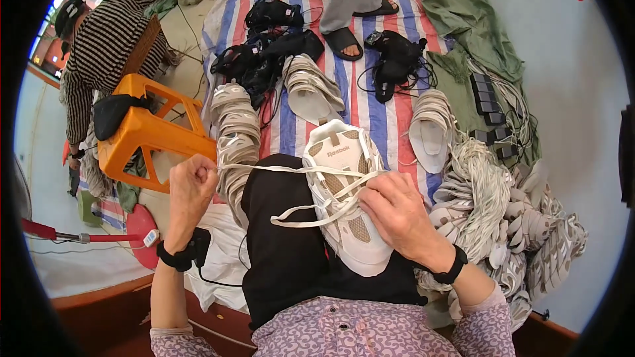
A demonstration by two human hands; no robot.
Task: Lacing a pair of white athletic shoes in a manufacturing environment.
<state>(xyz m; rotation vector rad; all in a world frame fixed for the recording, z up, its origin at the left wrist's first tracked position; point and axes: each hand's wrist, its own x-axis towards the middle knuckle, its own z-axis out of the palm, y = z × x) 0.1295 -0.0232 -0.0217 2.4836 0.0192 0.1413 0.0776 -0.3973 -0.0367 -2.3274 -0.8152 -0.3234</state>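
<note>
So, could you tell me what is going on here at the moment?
A person is lacing a white shoe that rests on their lap. The left hand pulls a white lace taut to the side, while the right hand rests on the shoe over the eyelets. Stacks of shoe uppers and a pile of laces lie on the striped mat around them.

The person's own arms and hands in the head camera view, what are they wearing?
Both hands are bare, without gloves. The left hand has a black strap with a small black device at the wrist and a thin black cable trailing from it. The right hand has a plain black wristband. The sleeves are lilac with a white swirl print, pushed up so the forearms are bare.
</note>
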